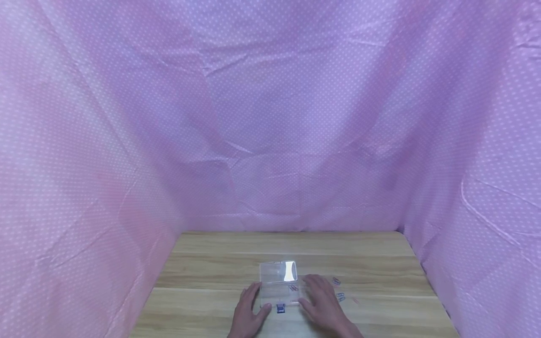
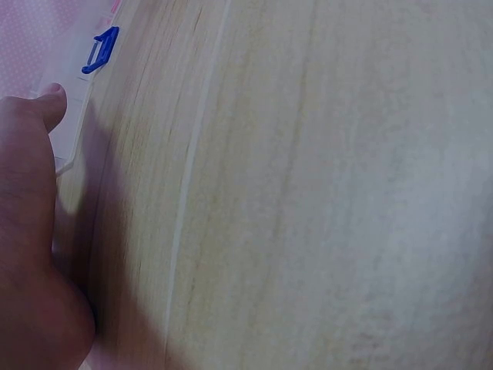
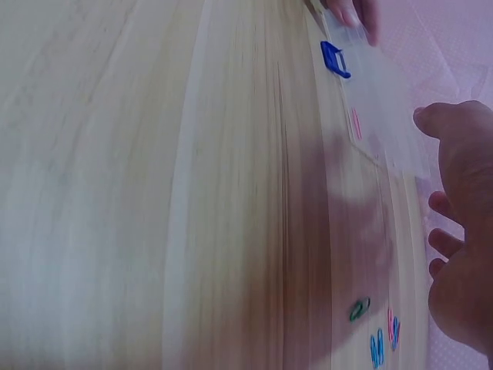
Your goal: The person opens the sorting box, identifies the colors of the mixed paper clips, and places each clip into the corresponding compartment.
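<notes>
A clear plastic box (image 1: 274, 295) lies on the wooden table with its clear lid (image 1: 272, 272) raised at the back and a blue latch (image 1: 281, 308) on its front edge. Several paper clips (image 1: 293, 288) are inside at its right end, one of them pink (image 3: 356, 123). My left hand (image 1: 249, 312) holds the box at its left end, thumb at the front corner and fingers along the side. Beside the right end is my right hand (image 1: 323, 305), fingers loosely bent and holding nothing; its thumb is apart from the box in the right wrist view.
To the right of my right hand lie loose paper clips: a pink and blue group (image 1: 336, 281), blue and green ones (image 1: 340, 296) and a pale pink one (image 1: 355, 300). Purple dotted cloth (image 1: 296, 141) hangs around the back and sides of the table (image 1: 203, 263).
</notes>
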`<state>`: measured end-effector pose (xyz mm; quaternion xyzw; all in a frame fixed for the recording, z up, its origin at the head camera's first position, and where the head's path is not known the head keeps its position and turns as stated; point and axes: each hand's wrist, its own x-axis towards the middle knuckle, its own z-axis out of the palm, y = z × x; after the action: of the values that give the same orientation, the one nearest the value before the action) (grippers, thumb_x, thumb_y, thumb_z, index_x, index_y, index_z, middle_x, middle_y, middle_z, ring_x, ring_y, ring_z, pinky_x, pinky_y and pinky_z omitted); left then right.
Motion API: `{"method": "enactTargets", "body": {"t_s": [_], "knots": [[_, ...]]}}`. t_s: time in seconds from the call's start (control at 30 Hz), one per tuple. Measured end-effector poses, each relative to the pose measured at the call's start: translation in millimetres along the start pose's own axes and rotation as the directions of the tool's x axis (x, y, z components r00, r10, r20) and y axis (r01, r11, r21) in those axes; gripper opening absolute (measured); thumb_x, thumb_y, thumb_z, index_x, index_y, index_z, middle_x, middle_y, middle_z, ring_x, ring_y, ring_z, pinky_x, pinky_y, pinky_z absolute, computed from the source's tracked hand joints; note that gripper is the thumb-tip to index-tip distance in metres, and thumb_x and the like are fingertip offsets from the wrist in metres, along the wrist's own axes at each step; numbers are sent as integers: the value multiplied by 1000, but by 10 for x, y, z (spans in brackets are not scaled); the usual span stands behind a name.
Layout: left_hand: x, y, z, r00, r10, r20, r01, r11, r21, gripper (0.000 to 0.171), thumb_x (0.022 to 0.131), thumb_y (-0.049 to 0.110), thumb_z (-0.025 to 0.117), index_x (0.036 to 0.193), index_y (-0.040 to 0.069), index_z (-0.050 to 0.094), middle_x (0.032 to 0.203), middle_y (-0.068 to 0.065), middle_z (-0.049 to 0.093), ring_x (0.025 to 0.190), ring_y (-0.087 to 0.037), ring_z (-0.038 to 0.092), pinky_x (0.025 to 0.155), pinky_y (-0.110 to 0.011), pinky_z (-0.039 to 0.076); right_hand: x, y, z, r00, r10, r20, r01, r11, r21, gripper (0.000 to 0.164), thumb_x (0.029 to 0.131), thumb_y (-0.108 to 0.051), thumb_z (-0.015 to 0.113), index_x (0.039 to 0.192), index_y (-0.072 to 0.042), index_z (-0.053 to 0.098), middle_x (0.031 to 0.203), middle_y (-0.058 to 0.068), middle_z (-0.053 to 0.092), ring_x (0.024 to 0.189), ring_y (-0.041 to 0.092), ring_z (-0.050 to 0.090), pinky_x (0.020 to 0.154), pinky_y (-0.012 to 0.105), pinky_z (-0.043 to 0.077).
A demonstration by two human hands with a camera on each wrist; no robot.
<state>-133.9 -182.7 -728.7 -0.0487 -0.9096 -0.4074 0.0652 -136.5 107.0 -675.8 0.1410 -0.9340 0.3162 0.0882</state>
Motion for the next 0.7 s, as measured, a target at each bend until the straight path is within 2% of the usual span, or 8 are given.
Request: {"method": "enactTargets", "body": {"t_s": [0.13, 0.37, 0.43, 0.53, 0.63, 0.67, 0.7], "knots": [[-3, -2, 3, 1000, 5, -3, -5, 1000, -5, 74, 97, 46, 86, 159, 13, 61, 164, -24, 63, 155, -57, 53, 133, -77, 38, -32, 57, -54, 1000, 5, -23, -5, 1000, 1, 60, 98, -30, 86, 150, -9, 68, 154, 13, 70, 149, 39, 61, 131, 70, 46], [-9, -6, 24, 999, 24, -33, -23, 1000, 9, 74, 97, 46, 87, 158, 13, 63, 162, -20, 66, 154, -52, 57, 134, -72, 37, -120, 200, -118, 993, -54, -102, 49, 998, -48, 59, 94, -24, 88, 147, -6, 69, 150, 15, 72, 144, 40, 64, 126, 71, 47], [-4, -10, 29, 999, 22, -29, -22, 1000, 13, 73, 97, 46, 86, 158, 13, 63, 162, -20, 66, 155, -51, 57, 134, -71, 36, -156, 259, -125, 989, -70, -127, 63, 996, -60, 60, 91, -22, 89, 146, -5, 70, 149, 15, 73, 144, 40, 64, 133, 60, 41], [4, -13, 33, 1000, -5, -11, 5, 1000, 7, 75, 97, 47, 86, 159, 14, 62, 164, -18, 64, 158, -47, 55, 138, -66, 31, -215, 355, -137, 981, -95, -168, 85, 994, -66, 62, 88, -19, 92, 144, -2, 71, 146, 18, 74, 142, 44, 65, 145, 32, 17], [13, -17, 30, 1000, -22, 8, 22, 1000, 2, 75, 97, 46, 86, 160, 14, 61, 166, -16, 63, 160, -45, 54, 140, -63, 28, -276, 435, -165, 976, -101, -195, 90, 994, -67, 62, 86, -19, 92, 142, -1, 72, 146, 20, 74, 141, 48, 65, 135, 6, -10], [17, -18, 29, 1000, -26, 13, 26, 1000, 2, 75, 97, 46, 86, 160, 15, 61, 167, -16, 62, 160, -44, 53, 140, -63, 27, -296, 458, -176, 975, -97, -201, 84, 994, -73, 62, 86, -19, 92, 142, -1, 73, 147, 20, 74, 141, 49, 65, 133, 3, -12], [18, -19, 28, 1000, -27, 13, 27, 1000, 4, 75, 97, 47, 86, 160, 15, 61, 167, -15, 62, 160, -44, 54, 140, -63, 27, -315, 479, -188, 974, -92, -206, 78, 994, -77, 61, 86, -20, 93, 141, -2, 73, 147, 20, 74, 141, 48, 65, 133, 4, -9]]}}
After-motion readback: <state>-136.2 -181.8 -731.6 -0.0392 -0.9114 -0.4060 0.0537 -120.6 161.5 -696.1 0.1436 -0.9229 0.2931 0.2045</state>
